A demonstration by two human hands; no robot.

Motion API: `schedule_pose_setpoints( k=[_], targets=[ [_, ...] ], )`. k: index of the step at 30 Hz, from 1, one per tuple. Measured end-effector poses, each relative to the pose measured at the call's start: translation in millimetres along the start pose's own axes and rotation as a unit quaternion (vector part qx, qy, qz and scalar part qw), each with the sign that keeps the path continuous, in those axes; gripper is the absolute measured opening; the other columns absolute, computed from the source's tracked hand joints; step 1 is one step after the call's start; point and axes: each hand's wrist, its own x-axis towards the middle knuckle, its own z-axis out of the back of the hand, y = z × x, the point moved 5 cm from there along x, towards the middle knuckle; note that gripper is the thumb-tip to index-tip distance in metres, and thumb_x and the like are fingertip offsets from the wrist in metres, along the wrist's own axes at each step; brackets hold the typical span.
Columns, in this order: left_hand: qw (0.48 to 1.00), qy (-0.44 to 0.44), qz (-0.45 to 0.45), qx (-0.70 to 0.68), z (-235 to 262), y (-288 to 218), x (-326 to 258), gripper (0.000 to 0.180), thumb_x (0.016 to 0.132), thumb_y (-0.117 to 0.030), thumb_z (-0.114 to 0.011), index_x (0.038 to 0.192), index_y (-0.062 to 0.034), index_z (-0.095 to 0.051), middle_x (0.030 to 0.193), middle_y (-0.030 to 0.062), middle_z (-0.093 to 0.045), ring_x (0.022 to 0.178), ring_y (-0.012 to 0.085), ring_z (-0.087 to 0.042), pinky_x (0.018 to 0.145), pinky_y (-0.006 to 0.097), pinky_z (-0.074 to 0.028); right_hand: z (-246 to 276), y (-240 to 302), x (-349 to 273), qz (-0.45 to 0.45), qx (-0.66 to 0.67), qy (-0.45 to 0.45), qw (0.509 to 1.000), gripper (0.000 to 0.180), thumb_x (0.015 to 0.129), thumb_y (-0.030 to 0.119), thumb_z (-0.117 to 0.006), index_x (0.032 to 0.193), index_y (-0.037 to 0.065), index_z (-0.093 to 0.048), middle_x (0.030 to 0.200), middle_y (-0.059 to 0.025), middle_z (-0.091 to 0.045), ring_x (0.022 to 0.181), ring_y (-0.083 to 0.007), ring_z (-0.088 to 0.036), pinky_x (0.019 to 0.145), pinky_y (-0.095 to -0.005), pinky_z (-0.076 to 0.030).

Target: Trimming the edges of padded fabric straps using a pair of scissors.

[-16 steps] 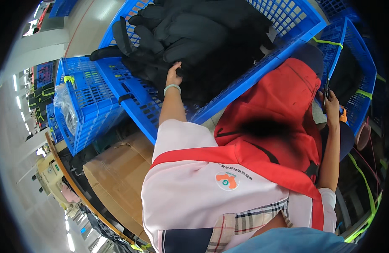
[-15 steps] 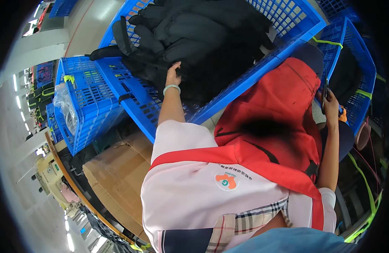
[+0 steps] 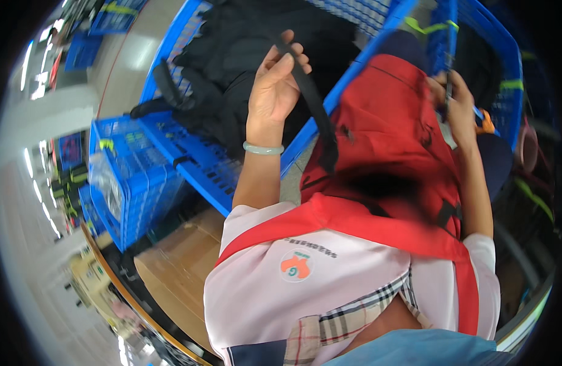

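My left hand (image 3: 278,82) is raised above the blue crate's near edge. Between its thumb and fingers hangs a long, narrow black padded strip (image 3: 314,100), its lower end over the red apron (image 3: 384,116) on my lap. Behind that hand, the blue crate (image 3: 204,180) holds a heap of black padded fabric pieces (image 3: 232,61). My right hand (image 3: 458,107), at the right side of my knees, is closed round a slim, dark metal tool (image 3: 449,76) that looks like scissors or snips. Its lower part is hidden by the fingers.
A second blue crate (image 3: 517,46) with dark pieces stands at the right, tied with yellow-green straps. Smaller blue crates (image 3: 125,201) are stacked at the left, one with clear plastic. A cardboard box (image 3: 177,262) lies beside me. Something orange (image 3: 487,122) is near my right wrist.
My left hand has risen out of the heap and come nearer, now with a black strip in it. My right hand has moved up and slightly left with the metal tool. The view has shifted.
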Motion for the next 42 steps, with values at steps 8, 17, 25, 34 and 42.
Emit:
schedule_pose_setpoints(
  k=[8, 17, 25, 34, 42],
  targets=[
    [0.994, 0.035, 0.098, 0.010, -107.6, 89.2, 25.7, 0.033, 0.092, -0.004, -0.060, 0.123, 0.0005, -0.051, 0.116, 0.0170, -0.061, 0.108, 0.0329, -0.062, 0.091, 0.044, -0.054, -20.8, 24.2, -51.1, 0.003, 0.194, 0.121, 0.973, 0.018, 0.085, 0.015, -0.074, 0.091, 0.007, -0.058, 0.079, 0.0070, -0.055, 0.072, -0.0017, -0.050, 0.066, -0.0175, -0.039],
    [0.992, 0.023, 0.125, 0.029, -116.9, 116.9, 24.1, 0.037, 0.094, -0.006, -0.058, 0.128, -0.0031, -0.046, 0.116, 0.0135, -0.060, 0.107, 0.0286, -0.060, 0.095, 0.043, -0.051, -12.7, 0.5, -53.1, -0.067, 0.291, 0.145, 0.943, 0.021, 0.083, 0.019, -0.076, 0.087, 0.010, -0.058, 0.071, 0.0069, -0.051, 0.065, -0.0016, -0.045, 0.059, -0.0187, -0.034],
    [0.996, -0.025, 0.069, 0.043, -103.8, 105.5, 40.3, 0.022, 0.089, -0.003, -0.064, 0.111, -0.0020, -0.060, 0.104, 0.0072, -0.064, 0.095, 0.0177, -0.063, 0.087, 0.032, -0.051, -11.3, 13.9, -58.3, -0.029, 0.168, 0.181, 0.968, 0.029, 0.079, 0.005, -0.076, 0.080, 0.012, -0.048, 0.074, 0.0081, -0.043, 0.069, -0.0012, -0.041, 0.063, -0.0187, -0.034],
    [0.999, 0.012, 0.013, 0.039, -126.8, 67.8, 77.5, 0.024, 0.084, 0.000, -0.069, 0.107, 0.0015, -0.062, 0.101, 0.0078, -0.066, 0.091, 0.0177, -0.065, 0.084, 0.030, -0.052, -13.7, 3.5, -56.9, -0.024, 0.158, 0.127, 0.979, 0.026, 0.083, 0.007, -0.075, 0.083, 0.010, -0.049, 0.073, 0.0063, -0.047, 0.067, -0.0017, -0.043, 0.062, -0.0189, -0.035],
    [0.849, 0.122, 0.125, 0.499, -143.2, 17.8, 85.0, 0.036, 0.073, -0.007, -0.079, 0.104, 0.0045, -0.066, 0.095, 0.0066, -0.069, 0.082, 0.0134, -0.064, 0.077, 0.028, -0.052, 28.5, 5.2, -45.7, 0.044, 0.140, -0.021, 0.989, 0.022, 0.083, 0.005, -0.071, 0.095, 0.003, -0.054, 0.083, -0.0007, -0.062, 0.074, -0.0051, -0.057, 0.066, -0.0199, -0.046]
  ],
)
